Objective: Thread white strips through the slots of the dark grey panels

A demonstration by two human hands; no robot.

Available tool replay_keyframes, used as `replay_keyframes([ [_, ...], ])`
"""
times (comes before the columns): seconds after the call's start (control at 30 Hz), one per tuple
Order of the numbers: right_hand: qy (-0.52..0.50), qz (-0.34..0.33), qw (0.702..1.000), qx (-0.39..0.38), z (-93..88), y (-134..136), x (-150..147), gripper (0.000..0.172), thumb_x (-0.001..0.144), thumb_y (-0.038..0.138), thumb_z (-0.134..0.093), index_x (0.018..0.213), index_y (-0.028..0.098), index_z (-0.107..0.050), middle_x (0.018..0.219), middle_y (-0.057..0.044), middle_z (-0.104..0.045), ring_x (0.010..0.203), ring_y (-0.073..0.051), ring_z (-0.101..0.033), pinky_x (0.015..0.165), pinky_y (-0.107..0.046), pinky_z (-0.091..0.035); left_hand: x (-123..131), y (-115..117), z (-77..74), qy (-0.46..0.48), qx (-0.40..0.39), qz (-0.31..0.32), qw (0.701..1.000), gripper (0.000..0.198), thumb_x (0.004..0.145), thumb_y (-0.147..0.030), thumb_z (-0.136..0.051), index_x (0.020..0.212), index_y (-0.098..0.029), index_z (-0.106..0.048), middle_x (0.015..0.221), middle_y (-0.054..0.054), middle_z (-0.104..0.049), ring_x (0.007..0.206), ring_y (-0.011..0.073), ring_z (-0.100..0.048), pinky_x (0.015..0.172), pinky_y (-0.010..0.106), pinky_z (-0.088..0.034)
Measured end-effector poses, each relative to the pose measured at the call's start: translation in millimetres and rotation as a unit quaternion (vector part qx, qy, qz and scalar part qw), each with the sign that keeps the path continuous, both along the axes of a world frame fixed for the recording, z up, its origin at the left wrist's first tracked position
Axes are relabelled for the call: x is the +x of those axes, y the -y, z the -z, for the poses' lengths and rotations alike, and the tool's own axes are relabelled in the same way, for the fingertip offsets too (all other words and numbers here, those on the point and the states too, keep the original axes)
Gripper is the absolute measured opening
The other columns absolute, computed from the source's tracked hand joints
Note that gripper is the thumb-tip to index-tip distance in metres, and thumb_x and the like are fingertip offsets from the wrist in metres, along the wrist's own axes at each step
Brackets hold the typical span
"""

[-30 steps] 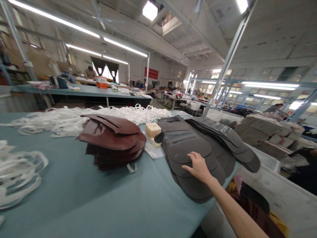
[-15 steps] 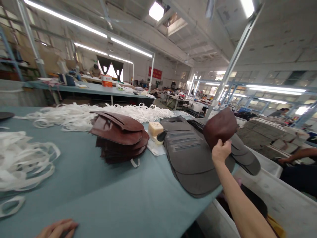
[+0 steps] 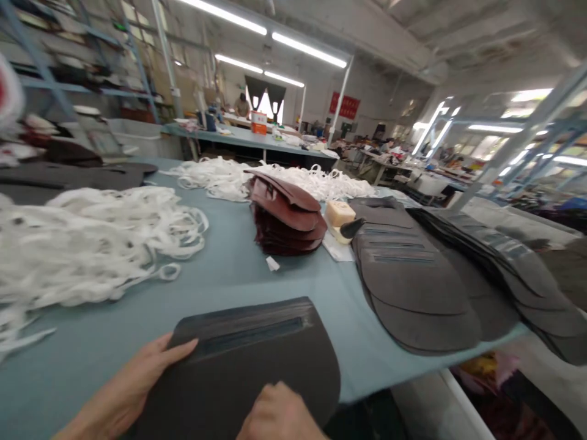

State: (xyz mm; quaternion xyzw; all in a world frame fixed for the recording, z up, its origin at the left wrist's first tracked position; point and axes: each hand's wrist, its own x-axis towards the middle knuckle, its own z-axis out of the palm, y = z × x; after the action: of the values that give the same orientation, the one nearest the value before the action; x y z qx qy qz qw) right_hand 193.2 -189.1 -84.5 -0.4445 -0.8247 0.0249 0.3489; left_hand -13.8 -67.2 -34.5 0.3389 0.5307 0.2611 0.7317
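Note:
A dark grey rounded panel with a long slot near its straight edge lies before me, grey face up. My left hand grips its left side, thumb on top beside the slot. Over its lower part is my right hand, closed and slightly blurred; what its fingers hold is hidden. Beyond the panel stands a pile of brown leather pieces. To its right are a cream block and a black-tipped object on a white sheet. Overlapping grey slotted panels lie farther right.
Heaps of white looped strips lie at the left and along the back of the blue-green table. A white bin stands below the table's right edge. Dark flat pieces lie at the far left.
My right hand has come from the grey stacks at the right, where it held up a brown piece, to the front. My left hand now grips a grey-faced panel. The view has swung left.

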Motion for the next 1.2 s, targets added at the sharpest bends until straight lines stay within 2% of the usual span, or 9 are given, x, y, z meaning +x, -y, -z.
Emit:
replay_keyframes([
  [0.07,-0.039,0.144,0.985,-0.089,-19.4,-11.4,26.1,0.024,0.086,0.046,-0.055,0.087,0.024,-0.063,0.087,-0.004,-0.065,0.085,-0.020,-0.057,0.080,-0.035,-0.044,-16.7,1.8,3.8,0.022,-0.006,0.012,1.000,0.058,0.062,-0.037,-0.080,0.113,-0.017,-0.060,0.093,0.010,-0.074,0.083,0.0307,-0.070,0.076,0.044,-0.057],
  [0.13,-0.015,0.322,0.942,-0.093,-28.1,-31.1,56.5,0.026,0.087,0.042,-0.053,0.096,0.020,-0.062,0.102,-0.012,-0.062,0.097,-0.026,-0.054,0.081,-0.040,-0.043,-25.8,2.7,5.9,0.043,0.015,0.022,0.999,0.057,0.067,-0.035,-0.077,0.117,-0.018,-0.057,0.101,0.010,-0.072,0.087,0.0289,-0.070,0.081,0.042,-0.055],
  [0.23,0.053,0.408,0.901,-0.140,-21.9,-54.8,81.1,0.033,0.079,0.042,-0.063,0.100,0.016,-0.061,0.106,-0.016,-0.059,0.101,-0.033,-0.051,0.078,-0.044,-0.042,-27.4,2.1,3.1,0.035,0.060,0.042,0.997,0.055,0.067,-0.033,-0.076,0.116,-0.018,-0.057,0.108,0.010,-0.070,0.093,0.0283,-0.068,0.085,0.041,-0.053],
  [0.4,-0.168,0.364,0.878,-0.262,-25.5,-59.2,79.5,0.036,0.067,0.035,-0.070,0.095,0.020,-0.054,0.089,-0.008,-0.063,0.085,-0.027,-0.060,0.075,-0.040,-0.046,-25.4,1.9,-5.2,0.004,0.097,0.071,0.993,0.052,0.064,-0.032,-0.079,0.109,-0.014,-0.061,0.104,0.011,-0.071,0.098,0.0298,-0.066,0.088,0.041,-0.051],
  [0.5,-0.431,0.226,0.764,-0.423,-44.6,-52.4,79.1,0.049,0.066,0.041,-0.074,0.105,0.021,-0.053,0.087,-0.005,-0.068,0.072,-0.024,-0.065,0.069,-0.038,-0.050,-31.6,6.6,-4.7,0.067,0.044,0.044,0.996,0.051,0.066,-0.031,-0.077,0.111,-0.014,-0.061,0.104,0.013,-0.071,0.093,0.0301,-0.068,0.086,0.044,-0.052],
  [0.6,-0.555,0.068,0.649,-0.516,-55.2,-45.6,79.8,0.043,0.068,0.035,-0.074,0.104,0.017,-0.060,0.093,-0.008,-0.071,0.077,-0.023,-0.067,0.076,-0.037,-0.051,-39.5,16.6,-4.1,0.142,-0.015,0.011,0.990,0.047,0.069,-0.028,-0.074,0.112,-0.013,-0.061,0.104,0.015,-0.070,0.089,0.0296,-0.069,0.085,0.045,-0.052],
  [0.8,-0.635,0.007,0.552,-0.541,-40.7,-39.6,74.6,0.034,0.060,0.015,-0.069,0.093,0.014,-0.068,0.083,-0.006,-0.072,0.070,-0.018,-0.067,0.072,-0.030,-0.050,-55.2,38.9,-2.0,0.234,-0.065,-0.013,0.970,0.025,0.065,-0.017,-0.072,0.089,-0.015,-0.069,0.090,0.010,-0.073,0.084,0.0273,-0.069,0.083,0.041,-0.054],
  [1.03,-0.652,-0.002,0.522,-0.550,-39.1,-20.0,62.8,0.025,0.052,0.021,-0.071,0.076,0.015,-0.068,0.069,-0.004,-0.070,0.065,-0.019,-0.065,0.067,-0.030,-0.051,-78.1,43.9,9.2,0.286,-0.057,0.046,0.956,0.029,0.057,-0.026,-0.075,0.082,-0.013,-0.070,0.084,0.010,-0.072,0.079,0.0275,-0.068,0.075,0.038,-0.055],
  [1.2,-0.569,0.118,0.577,-0.574,-44.2,-19.7,49.7,0.049,0.054,0.036,-0.081,0.097,0.020,-0.063,0.086,-0.007,-0.073,0.077,-0.028,-0.069,0.071,-0.041,-0.053,-67.5,41.9,-7.5,0.128,0.050,0.021,0.990,0.042,0.065,-0.021,-0.075,0.105,-0.016,-0.065,0.101,0.009,-0.071,0.091,0.0258,-0.066,0.084,0.038,-0.051],
])
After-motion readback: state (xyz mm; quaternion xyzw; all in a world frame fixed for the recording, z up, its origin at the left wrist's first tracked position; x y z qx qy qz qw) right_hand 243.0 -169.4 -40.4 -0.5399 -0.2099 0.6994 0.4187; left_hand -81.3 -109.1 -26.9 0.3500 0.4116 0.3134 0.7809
